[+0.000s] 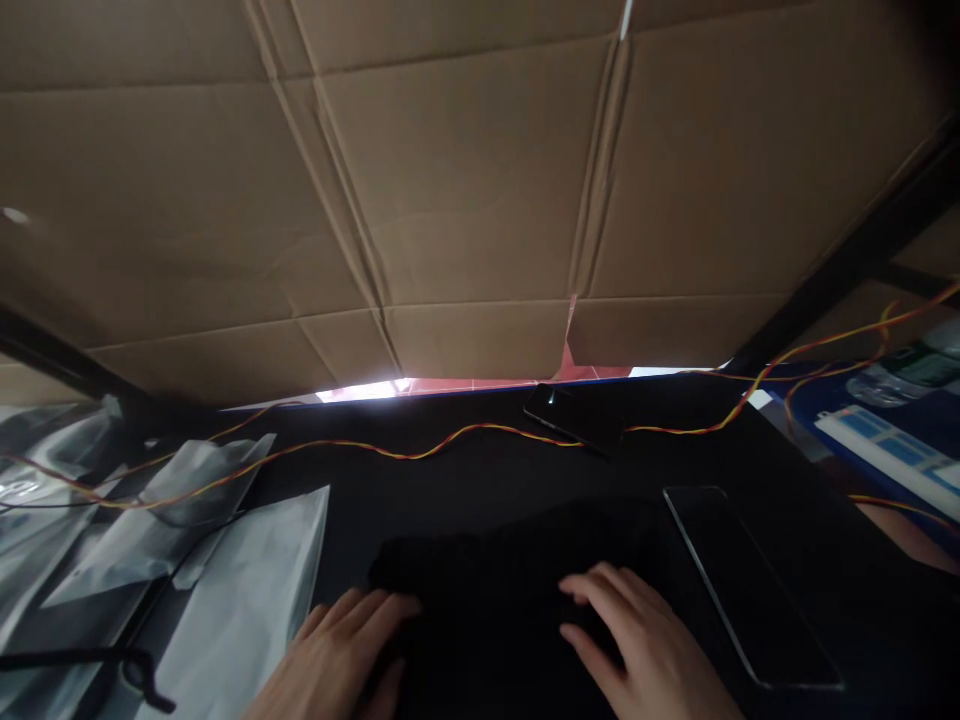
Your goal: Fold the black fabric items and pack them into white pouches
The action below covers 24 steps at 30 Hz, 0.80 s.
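My left hand [337, 650] lies flat with its fingers stretched out on the left edge of a black cloth [495, 600] spread on the dark table [465, 480]. My right hand [637, 645] rests palm down on the same cloth, fingers spread and pointing left. Neither hand holds anything. A dark flat tablet-like slab [750, 585] lies just right of my right hand.
Grey plastic bags [217, 570] lie at the left. A twisted red-yellow wire [420, 450] runs across the table past a small black device [574, 415]. A brown cardboard wall [465, 180] stands behind. Blue packaging [885, 440] sits at the right, a black cable [90, 660] at lower left.
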Tool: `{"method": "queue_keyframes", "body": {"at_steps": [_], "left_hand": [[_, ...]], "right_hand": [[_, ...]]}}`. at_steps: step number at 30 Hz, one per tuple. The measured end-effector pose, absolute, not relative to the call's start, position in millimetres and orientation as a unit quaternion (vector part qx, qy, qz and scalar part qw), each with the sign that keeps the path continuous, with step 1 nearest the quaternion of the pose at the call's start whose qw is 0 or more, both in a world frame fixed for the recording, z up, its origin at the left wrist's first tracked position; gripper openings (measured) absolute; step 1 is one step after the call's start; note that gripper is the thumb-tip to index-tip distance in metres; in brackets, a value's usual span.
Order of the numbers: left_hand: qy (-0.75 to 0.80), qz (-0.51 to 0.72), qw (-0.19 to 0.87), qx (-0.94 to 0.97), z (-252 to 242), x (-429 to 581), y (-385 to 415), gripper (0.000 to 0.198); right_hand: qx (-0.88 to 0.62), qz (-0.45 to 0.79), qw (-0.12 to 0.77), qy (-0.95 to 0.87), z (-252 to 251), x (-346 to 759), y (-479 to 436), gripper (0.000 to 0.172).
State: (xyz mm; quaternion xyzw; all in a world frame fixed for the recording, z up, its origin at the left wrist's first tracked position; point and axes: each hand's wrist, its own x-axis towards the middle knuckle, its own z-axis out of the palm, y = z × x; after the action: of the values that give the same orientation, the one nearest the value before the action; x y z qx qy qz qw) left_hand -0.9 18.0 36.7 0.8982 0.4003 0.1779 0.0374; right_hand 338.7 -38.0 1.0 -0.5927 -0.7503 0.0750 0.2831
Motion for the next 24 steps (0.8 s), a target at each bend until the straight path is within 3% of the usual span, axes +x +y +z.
{"method": "queue_keyframes", "body": {"at_steps": [4,11,17,24], "left_hand": [[0.394,0.177,-0.039,0.901,37.5,43.9,21.1,0.056],[0.371,0.146,-0.134,0.907,-12.6,62.4,16.1,0.057],[0.339,0.135,-0.144,0.920,-5.8,48.0,19.5,0.057],[0.364,0.141,-0.074,0.918,11.6,16.7,25.9,0.058]], "right_hand": [[-0.612,-0.013,0.304,-0.730,1.1,317.5,-27.6,0.034],[-0.621,-0.048,0.316,-0.715,-14.4,328.0,-30.1,0.032],[-0.660,-0.084,0.336,-0.667,-13.1,347.5,-38.8,0.032],[-0.767,-0.013,0.278,-0.578,-13.8,390.6,-58.0,0.063]]}}
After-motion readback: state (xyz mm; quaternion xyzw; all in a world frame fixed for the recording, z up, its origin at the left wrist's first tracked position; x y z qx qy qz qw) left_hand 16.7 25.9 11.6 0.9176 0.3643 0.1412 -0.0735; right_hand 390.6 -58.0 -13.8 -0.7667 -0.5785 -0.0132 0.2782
